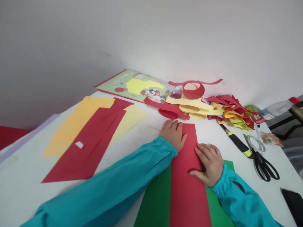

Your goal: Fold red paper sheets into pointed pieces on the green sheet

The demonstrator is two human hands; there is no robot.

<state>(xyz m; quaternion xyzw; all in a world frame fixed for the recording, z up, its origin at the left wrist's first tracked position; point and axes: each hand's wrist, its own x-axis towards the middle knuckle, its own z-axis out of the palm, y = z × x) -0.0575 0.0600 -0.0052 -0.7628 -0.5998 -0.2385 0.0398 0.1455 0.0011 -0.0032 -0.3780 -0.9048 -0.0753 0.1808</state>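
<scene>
A long strip of red paper (189,195) lies lengthwise before me on top of a green paper sheet (156,205). My left hand (172,134) rests flat, fingers stretched out, over the left edge of the red paper near its far end. Along the right edge lies my right hand (208,162), its fingers spread and its thumb reaching onto the red surface. Neither hand grips anything that I can see. The green sheet shows on both sides of the red strip, partly covered by my sleeves.
Dark red paper (90,145) overlaps orange paper (71,126) at left. Behind are a picture book (113,83), curled paper shapes (194,91) and a pile of paper pieces (233,108). Black-handled scissors (264,167), a knife-like sheath (239,142), tape (257,143) and a bottle (272,110) stand right.
</scene>
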